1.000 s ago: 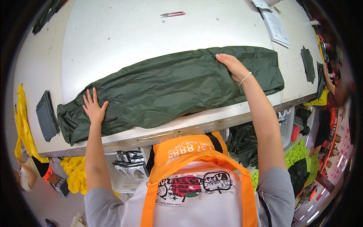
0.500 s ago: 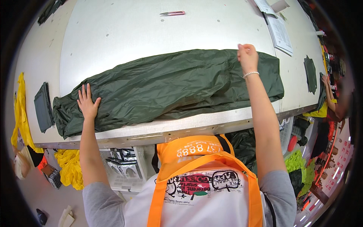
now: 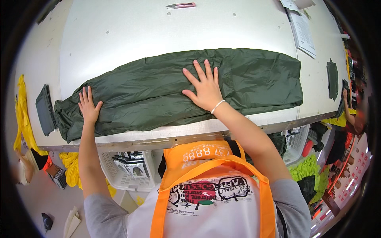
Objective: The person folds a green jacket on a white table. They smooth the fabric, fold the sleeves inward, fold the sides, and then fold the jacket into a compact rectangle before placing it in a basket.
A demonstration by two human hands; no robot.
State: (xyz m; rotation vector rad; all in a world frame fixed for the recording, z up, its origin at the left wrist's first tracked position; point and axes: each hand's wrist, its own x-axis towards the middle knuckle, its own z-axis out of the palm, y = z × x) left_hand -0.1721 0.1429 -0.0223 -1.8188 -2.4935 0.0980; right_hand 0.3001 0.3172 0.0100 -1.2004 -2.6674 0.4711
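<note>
A long, folded dark green garment (image 3: 151, 79) of thin, shiny fabric lies crosswise on the white table (image 3: 131, 31), close to its near edge. My left hand (image 3: 89, 106) presses flat on the garment's left part with its fingers spread. Right of the garment's middle, my right hand (image 3: 206, 87) also rests flat on the cloth, fingers apart, with a thin bracelet at the wrist. Neither hand grips anything. Wrinkles run along the fabric, mostly at the left and middle, while the right end lies smoother.
Thread snips (image 3: 181, 6) lie at the far side, papers (image 3: 301, 33) at the far right. Dark folded pieces (image 3: 46, 110) sit beyond the garment's left end. Yellow cloth (image 3: 24, 115) hangs at the left. A white basket (image 3: 131, 174) stands below the edge; a co-worker's arm (image 3: 350, 113) shows at right.
My right hand has come down from above the garment's right part, moved left, and opened flat on the cloth. The fabric there looks smoother. My left hand stays in nearly the same place.
</note>
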